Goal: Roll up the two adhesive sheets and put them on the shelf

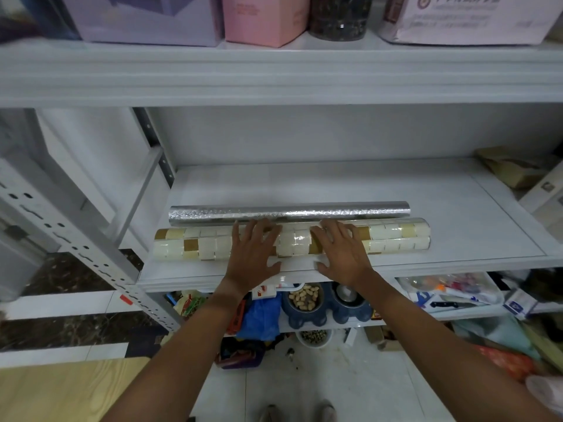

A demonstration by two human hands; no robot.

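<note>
Two rolled adhesive sheets lie side by side on the grey shelf (457, 214). The silver embossed roll (335, 212) lies further back. In front of it lies the thicker roll with a cream and gold tile pattern (189, 245), close to the shelf's front edge. My left hand (254, 254) rests flat on the tile-pattern roll left of its middle, fingers straight and spread. My right hand (341, 252) rests flat on the same roll right of the middle, thumb on the shelf edge. The two hands hide the roll's middle parts.
Boxes and a jar (341, 16) stand on the shelf above. Cardboard boxes (515, 170) sit at the right of this shelf. Below are pet bowls (304, 300), bags and clutter. A perforated metal upright (76, 248) stands to the left. A wooden table corner (61, 391) is at lower left.
</note>
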